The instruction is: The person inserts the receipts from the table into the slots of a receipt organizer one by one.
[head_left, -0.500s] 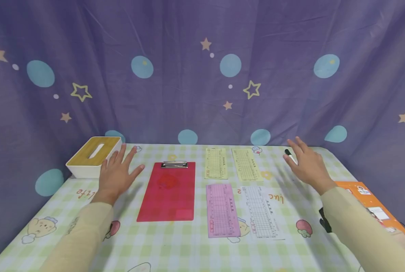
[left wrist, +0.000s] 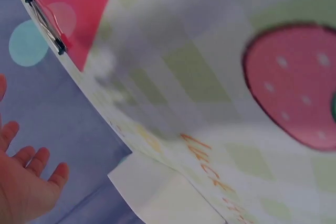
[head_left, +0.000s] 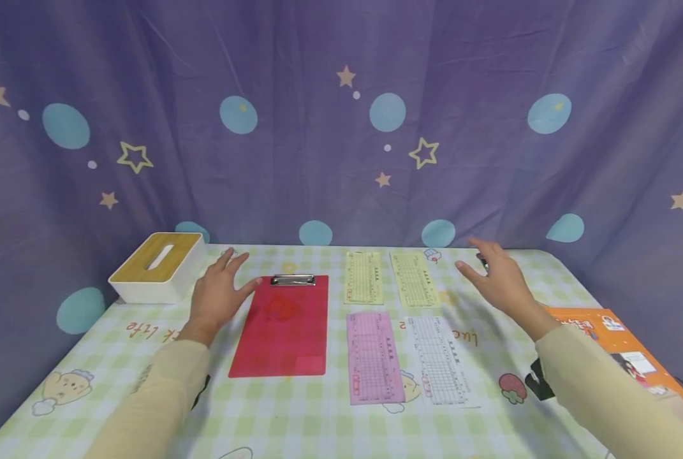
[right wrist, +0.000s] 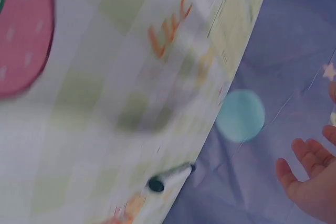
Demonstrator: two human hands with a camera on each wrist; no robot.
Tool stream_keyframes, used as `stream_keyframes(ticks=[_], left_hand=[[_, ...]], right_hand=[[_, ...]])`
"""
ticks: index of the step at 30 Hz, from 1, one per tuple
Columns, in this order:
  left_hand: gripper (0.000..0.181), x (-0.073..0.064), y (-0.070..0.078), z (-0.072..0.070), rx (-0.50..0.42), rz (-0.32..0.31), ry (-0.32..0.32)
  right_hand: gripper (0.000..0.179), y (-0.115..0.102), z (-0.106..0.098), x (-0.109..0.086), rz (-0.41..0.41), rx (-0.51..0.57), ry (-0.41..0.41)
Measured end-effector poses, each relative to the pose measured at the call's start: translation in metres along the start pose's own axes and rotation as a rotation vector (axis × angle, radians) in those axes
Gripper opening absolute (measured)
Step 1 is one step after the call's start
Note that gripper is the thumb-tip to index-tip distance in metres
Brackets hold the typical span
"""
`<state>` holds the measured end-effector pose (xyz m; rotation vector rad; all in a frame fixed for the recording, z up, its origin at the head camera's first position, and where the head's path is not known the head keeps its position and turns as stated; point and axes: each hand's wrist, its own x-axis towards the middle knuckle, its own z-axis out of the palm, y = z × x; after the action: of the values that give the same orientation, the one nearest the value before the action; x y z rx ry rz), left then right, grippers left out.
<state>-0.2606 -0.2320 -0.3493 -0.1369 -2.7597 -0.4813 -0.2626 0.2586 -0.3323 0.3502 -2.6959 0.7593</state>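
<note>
In the head view my left hand (head_left: pixel 217 298) hovers over the table, fingers spread, its thumb tip overlapping the upper left edge of a red clipboard (head_left: pixel 284 328). My right hand (head_left: pixel 500 284) hangs above the right side with relaxed fingers and nothing held. It partly hides a black-capped marker (right wrist: pixel 170 178). Between the hands lie two yellow printed slips (head_left: pixel 364 277), a pink slip (head_left: pixel 375 358) and a white slip (head_left: pixel 440 360). Both wrist views show the fingers free of any object.
A white tissue box (head_left: pixel 156 268) with a wooden lid stands at the back left. An orange printed sheet or box (head_left: pixel 611 344) lies at the right edge, partly behind my right sleeve. The checked tablecloth (head_left: pixel 295 421) meets a purple curtain (head_left: pixel 318 178) at the back.
Both hands have moved inward: the left one rightward to the clipboard's edge, the right one leftward, now covering more of the marker. The slips and clipboard stay put.
</note>
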Motion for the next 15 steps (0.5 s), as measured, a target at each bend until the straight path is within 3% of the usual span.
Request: stream_keyframes(ticks=[8, 15], left_hand=[[0.055, 0.005, 0.009, 0.013, -0.117, -0.013, -0.012], [0.053, 0.011, 0.014, 0.023, -0.15, -0.038, -0.045]], right_hand=[[0.067, -0.024, 0.018, -0.001, 0.12, 0.249, -0.05], [0.068, -0.041, 0.036, -0.004, 0.173, 0.379, -0.109]])
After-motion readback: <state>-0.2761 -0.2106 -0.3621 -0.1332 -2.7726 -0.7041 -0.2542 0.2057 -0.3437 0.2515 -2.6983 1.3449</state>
